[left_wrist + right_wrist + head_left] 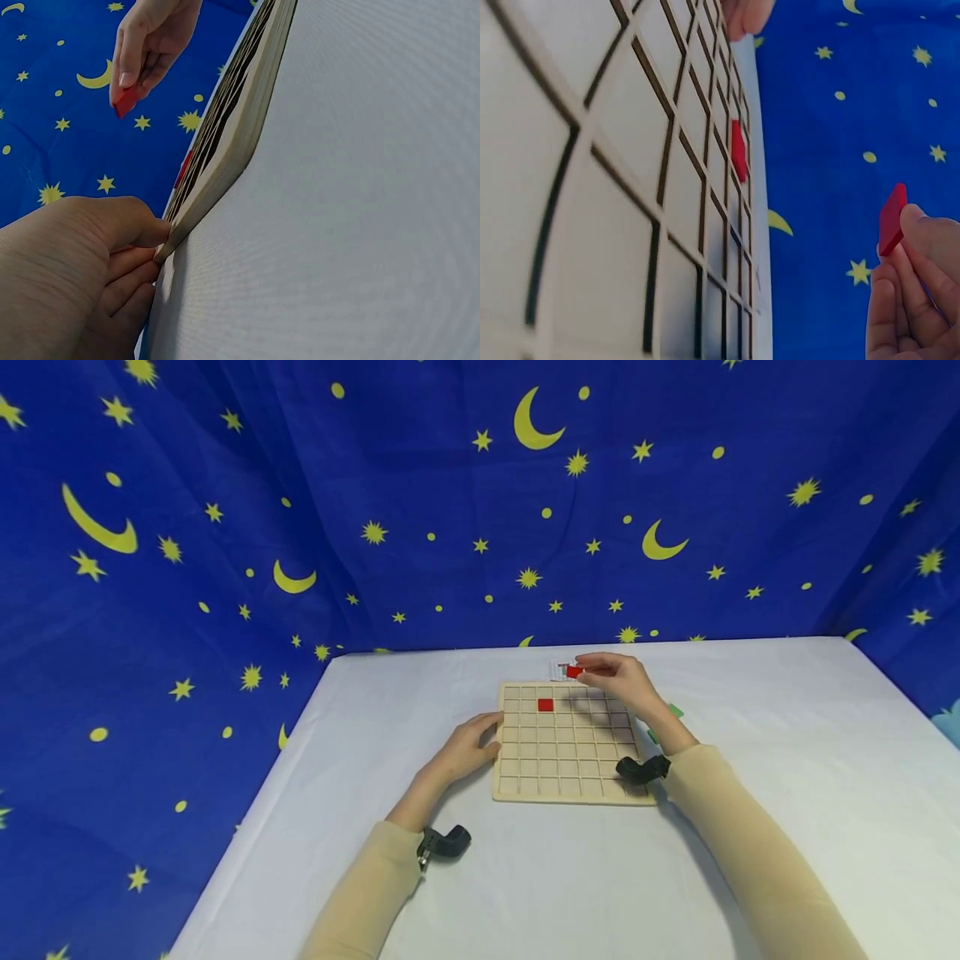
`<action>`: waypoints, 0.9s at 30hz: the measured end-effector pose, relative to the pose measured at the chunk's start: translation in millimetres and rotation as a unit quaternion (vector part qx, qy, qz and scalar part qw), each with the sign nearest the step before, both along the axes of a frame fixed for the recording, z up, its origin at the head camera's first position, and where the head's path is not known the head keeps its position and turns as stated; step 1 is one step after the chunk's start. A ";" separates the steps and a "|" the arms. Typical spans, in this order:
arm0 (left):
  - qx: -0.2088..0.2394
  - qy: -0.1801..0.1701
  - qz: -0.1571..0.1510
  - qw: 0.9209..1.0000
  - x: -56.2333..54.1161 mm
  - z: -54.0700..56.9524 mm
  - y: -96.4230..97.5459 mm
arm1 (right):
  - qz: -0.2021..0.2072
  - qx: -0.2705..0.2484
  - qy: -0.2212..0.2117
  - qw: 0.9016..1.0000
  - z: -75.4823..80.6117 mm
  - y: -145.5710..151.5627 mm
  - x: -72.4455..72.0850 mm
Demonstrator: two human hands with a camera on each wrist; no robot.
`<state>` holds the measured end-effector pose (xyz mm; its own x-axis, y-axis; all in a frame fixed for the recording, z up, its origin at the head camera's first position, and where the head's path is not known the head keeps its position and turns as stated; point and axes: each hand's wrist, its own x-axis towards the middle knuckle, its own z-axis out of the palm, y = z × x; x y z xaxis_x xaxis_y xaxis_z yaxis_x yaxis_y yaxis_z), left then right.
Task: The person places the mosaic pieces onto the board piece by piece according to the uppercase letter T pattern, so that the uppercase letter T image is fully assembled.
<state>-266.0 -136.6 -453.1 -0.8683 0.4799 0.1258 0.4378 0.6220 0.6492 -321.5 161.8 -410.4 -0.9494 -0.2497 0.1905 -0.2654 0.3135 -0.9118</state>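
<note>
A wooden grid board [566,767] of square cells lies on the table. One red square tile [545,705] sits in a cell near its far left. My right hand [618,680] pinches another red square tile [892,220] between thumb and fingers, held above the board's far edge. At the board's left edge, my left hand [468,745] touches the rim, its thumb on the near side in the left wrist view [97,255]. Behind the far edge lies a small printed card [558,670], partly covered by the right hand's tile.
Green pieces [676,710] lie right of the board, partly hidden by the right wrist. White cloth covers the table [300,827]. A blue curtain [420,468] with yellow moons and stars hangs behind. Each wrist wears a black camera mount [447,842].
</note>
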 end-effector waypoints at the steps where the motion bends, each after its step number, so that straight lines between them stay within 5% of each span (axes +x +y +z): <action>1: 0.001 -0.001 0.000 1.000 0.0 -0.3 0.1 | 0.003 -0.002 -0.001 1.000 0.2 -2.2 -0.1; 8: 0.005 0.001 -0.001 1.000 0.2 -1.5 1.7 | 0.013 -0.012 -0.018 1.000 -1.3 -13.7 -3.2; 27: 0.009 0.001 -0.001 1.000 1.2 -0.3 0.2 | 0.028 0.028 -0.026 0.999 -34.6 -17.4 -3.3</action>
<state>-264.8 -136.4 -453.4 -0.8670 0.4793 0.1363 0.4404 0.6092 0.6594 -324.7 144.4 -445.0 -0.9422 -0.3107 0.1255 -0.2363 0.3505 -0.9063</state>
